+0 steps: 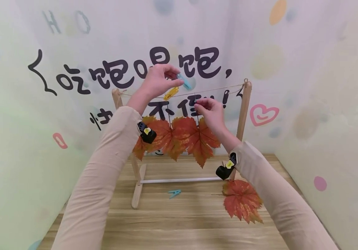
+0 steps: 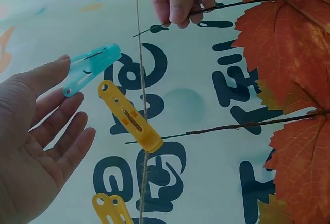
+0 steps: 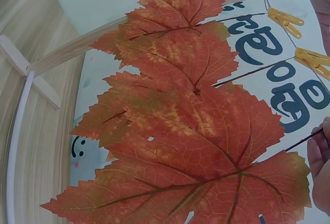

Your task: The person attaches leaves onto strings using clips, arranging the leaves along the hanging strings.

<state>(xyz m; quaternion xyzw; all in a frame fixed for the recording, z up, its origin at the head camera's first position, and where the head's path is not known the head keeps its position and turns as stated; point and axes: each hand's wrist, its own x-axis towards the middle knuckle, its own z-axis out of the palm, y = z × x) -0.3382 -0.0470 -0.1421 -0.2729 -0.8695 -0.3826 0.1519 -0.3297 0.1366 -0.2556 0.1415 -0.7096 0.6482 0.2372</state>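
My left hand (image 1: 161,80) pinches a light blue clothespin (image 1: 184,82) between thumb and fingertips, just above the twine (image 1: 219,89). In the left wrist view this clothespin (image 2: 93,68) is beside the twine, apart from it. My right hand (image 1: 212,114) pinches the thin dark stem (image 2: 227,6) of a red-orange maple leaf (image 1: 200,139), its tip crossing the twine. A yellow clothespin (image 2: 131,118) clips a neighbouring leaf's stem to the twine. Another yellow clothespin (image 2: 111,208) sits further along. Hanging leaves (image 3: 170,54) overlap behind the held leaf (image 3: 206,147).
The twine runs between a left wooden post (image 1: 117,99) and a right post (image 1: 244,109), joined low by a white rod (image 1: 185,180). On the wooden table (image 1: 172,229) lie a blue clothespin (image 1: 174,193) and, at right, a loose red leaf (image 1: 242,200). A printed backdrop (image 1: 291,52) stands behind.
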